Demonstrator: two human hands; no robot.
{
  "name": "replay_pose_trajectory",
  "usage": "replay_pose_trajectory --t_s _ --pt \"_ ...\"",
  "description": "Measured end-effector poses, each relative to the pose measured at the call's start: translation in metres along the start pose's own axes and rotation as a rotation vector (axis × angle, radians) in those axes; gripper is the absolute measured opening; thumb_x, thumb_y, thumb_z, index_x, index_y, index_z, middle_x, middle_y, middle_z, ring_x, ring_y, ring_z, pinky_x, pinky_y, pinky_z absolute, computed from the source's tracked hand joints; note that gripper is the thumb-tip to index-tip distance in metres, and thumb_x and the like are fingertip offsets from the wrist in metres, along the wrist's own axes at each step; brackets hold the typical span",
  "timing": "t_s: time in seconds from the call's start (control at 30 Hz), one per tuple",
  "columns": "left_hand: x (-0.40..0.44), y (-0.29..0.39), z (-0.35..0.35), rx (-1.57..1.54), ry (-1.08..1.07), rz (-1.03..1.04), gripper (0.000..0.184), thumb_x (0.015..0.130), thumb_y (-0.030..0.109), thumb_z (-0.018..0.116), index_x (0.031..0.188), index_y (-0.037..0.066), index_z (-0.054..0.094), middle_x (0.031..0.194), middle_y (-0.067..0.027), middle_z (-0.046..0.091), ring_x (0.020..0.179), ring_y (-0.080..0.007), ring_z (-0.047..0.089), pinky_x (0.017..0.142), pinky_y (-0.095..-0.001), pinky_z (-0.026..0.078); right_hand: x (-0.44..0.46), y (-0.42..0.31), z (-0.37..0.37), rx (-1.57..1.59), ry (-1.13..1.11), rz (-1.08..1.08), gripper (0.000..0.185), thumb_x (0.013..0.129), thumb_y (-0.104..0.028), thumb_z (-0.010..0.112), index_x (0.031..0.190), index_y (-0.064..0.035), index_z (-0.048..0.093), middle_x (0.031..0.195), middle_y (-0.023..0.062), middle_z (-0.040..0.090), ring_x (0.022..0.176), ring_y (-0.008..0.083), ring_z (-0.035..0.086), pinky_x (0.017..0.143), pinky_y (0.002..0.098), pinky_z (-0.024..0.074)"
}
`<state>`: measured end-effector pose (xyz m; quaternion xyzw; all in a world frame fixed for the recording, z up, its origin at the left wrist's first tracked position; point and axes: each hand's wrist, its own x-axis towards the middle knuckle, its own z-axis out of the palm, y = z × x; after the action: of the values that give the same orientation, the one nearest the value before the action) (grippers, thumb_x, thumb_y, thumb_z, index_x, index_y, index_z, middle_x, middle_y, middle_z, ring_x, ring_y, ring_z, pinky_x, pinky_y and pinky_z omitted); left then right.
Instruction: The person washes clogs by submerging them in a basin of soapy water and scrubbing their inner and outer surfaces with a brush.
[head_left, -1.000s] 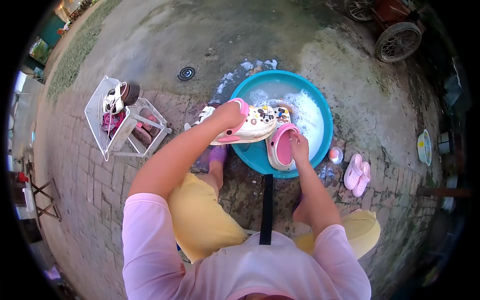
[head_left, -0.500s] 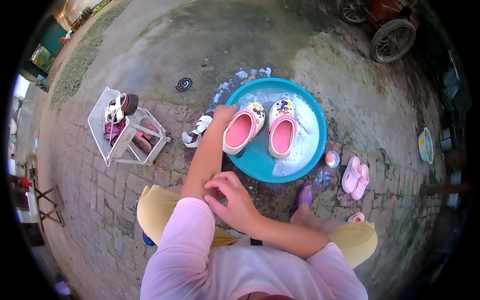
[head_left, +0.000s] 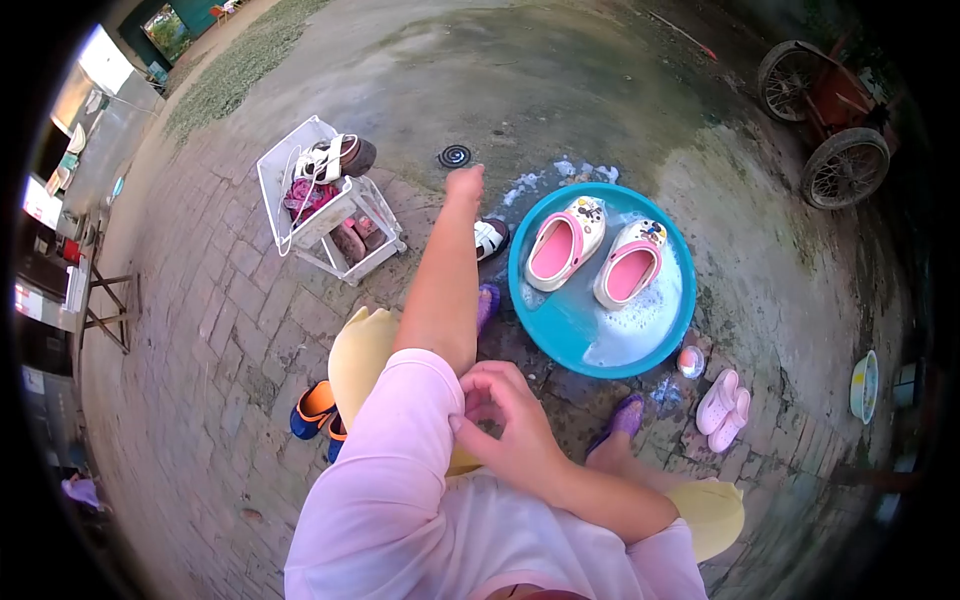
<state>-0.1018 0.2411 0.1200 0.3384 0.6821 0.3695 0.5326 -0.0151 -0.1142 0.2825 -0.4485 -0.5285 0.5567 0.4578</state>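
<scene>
The left arm stretches toward 12 o'clock, with the left hand (head_left: 465, 187) held over the paving, just short of a black coil (head_left: 455, 156). Its fingers are too small to make out, so I cannot tell whether they are apart or together. The right hand (head_left: 510, 425) is bent across the chest at the hem of the pink left sleeve (head_left: 400, 440); its fingers are curled, but whether they clamp the cloth I cannot tell.

The teal basin (head_left: 560, 325) sits toward 2 o'clock from the right hand. In it, side by side, lie two white clogs with pink linings: one clog (head_left: 556, 248) toward 11 o'clock of the basin, the other clog (head_left: 628, 272) toward 1, both toes pointing to 1 o'clock. Foam (head_left: 637, 333) gathers near 5 o'clock.

Outside the rim, a white-strapped sandal (head_left: 489, 239) lies near 10 o'clock.
</scene>
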Motion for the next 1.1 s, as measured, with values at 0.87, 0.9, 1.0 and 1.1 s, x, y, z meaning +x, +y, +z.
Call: replay_pose_trajectory --t_s 0.87,0.9,1.0,1.1 --pt "0.009 0.044 -0.062 0.394 0.234 0.37 0.033 0.075 0.032 0.061 0.092 0.005 0.068 0.1 -0.0194 0.063 0.097 -0.0348 0.059 0.084 -0.0394 0.046 0.028 -0.001 0.038 0.2 -0.015 -0.021 0.026 0.079 -0.001 0.063 0.103 0.0006 0.052 0.108 0.0069 0.045 0.09 0.0133 0.054 0.078 0.0257 0.0497" --pt "0.012 0.043 -0.059 0.392 0.24 0.371 0.033 0.075 0.032 0.061 0.092 0.005 0.068 0.1 -0.0194 0.063 0.097 -0.035 0.059 0.084 -0.0395 0.046 0.031 0.0 0.04 0.221 0.086 -0.046 0.024 0.079 -0.001 0.063 0.101 0.0009 0.053 0.106 0.0065 0.046 0.089 0.0131 0.054 0.077 0.0253 0.0498" --pt "0.015 0.042 -0.059 0.416 0.257 0.397 0.033 0.075 0.032 0.061 0.091 0.004 0.068 0.098 -0.0193 0.063 0.096 -0.0351 0.059 0.083 -0.0397 0.046 0.016 -0.013 0.031 0.229 -0.125 0.102 0.025 0.078 -0.001 0.063 0.101 0.0018 0.054 0.107 0.0072 0.047 0.091 0.0147 0.054 0.081 0.0267 0.0489" --pt "0.024 0.037 -0.063 0.543 0.258 0.468 0.035 0.074 0.036 0.061 0.088 0.005 0.068 0.091 -0.0191 0.065 0.091 -0.0344 0.061 0.08 -0.0401 0.047 0.02 -0.012 0.03 0.235 -0.102 0.06 0.027 0.079 -0.004 0.064 0.103 0.0029 0.053 0.107 0.008 0.047 0.092 0.0162 0.053 0.083 0.0268 0.0461"
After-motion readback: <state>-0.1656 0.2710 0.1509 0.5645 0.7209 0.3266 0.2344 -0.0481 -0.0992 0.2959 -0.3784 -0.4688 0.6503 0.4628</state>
